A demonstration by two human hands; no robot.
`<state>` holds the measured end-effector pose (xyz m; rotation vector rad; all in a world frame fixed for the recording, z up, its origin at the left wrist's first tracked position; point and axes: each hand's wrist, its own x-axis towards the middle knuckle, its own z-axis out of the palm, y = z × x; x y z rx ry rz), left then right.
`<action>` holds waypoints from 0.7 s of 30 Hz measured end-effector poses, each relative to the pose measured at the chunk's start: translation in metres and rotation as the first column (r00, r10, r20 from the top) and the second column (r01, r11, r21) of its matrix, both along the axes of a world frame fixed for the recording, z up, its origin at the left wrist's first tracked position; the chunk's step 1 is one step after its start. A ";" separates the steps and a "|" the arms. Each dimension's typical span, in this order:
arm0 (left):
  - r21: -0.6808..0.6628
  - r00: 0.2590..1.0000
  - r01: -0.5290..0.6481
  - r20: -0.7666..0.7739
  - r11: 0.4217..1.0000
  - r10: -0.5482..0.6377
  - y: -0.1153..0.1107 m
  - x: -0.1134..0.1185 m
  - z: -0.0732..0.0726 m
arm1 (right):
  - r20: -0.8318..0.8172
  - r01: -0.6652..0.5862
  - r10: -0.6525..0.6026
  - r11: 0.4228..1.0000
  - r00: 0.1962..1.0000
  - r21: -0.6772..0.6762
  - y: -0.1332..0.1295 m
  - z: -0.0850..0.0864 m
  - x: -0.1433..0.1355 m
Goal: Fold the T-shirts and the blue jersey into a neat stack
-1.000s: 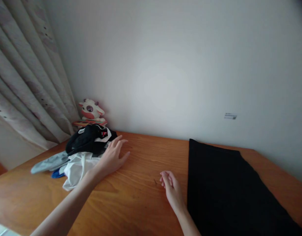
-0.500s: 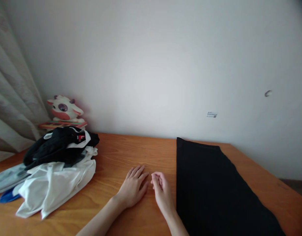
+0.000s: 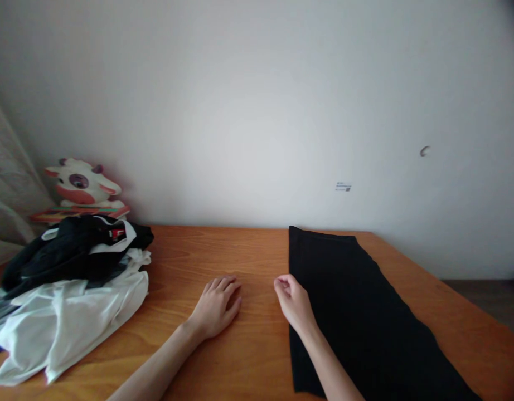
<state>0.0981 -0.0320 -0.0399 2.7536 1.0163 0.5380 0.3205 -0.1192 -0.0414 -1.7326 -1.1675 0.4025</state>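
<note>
On the bare wood near the middle of the table [image 3: 257,250], the left hand [image 3: 217,306] is lying palm down — fingers spread loosely, grasping nothing. Just beside it, the right hand [image 3: 294,302] is hovering at the left edge of the black cloth [image 3: 357,312], fingers curled lightly inward with thumb and fingertips close together; whether they are pinching the cloth's edge cannot be told. The wrist and forearm are crossing over the cloth's near left corner.

The black cloth is lying flat in a long folded strip, running from the far edge of the table toward the near right.

Well apart, at the left end of the table, a pile of clothes [image 3: 68,301] is sitting — a black garment [image 3: 68,250] resting on top of crumpled white fabric [image 3: 73,328]. Behind the pile, against the wall, a cow-shaped toy [image 3: 79,182] is standing on a flat red base.
</note>
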 end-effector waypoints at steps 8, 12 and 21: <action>0.013 1.000 -0.005 0.018 1.000 0.005 0.000 0.000 0.000 | 0.705 0.510 -0.240 0.837 0.667 -0.197 -0.022 0.006 0.095; 0.011 0.999 0.000 0.033 1.000 0.000 0.001 0.000 -0.001 | 0.716 0.688 -0.322 0.662 0.619 -0.298 -0.024 -0.003 0.126; 0.033 0.998 -0.011 0.069 0.999 0.009 0.001 0.003 -0.003 | 0.683 0.571 -0.166 0.704 0.711 -0.422 -0.028 -0.006 0.134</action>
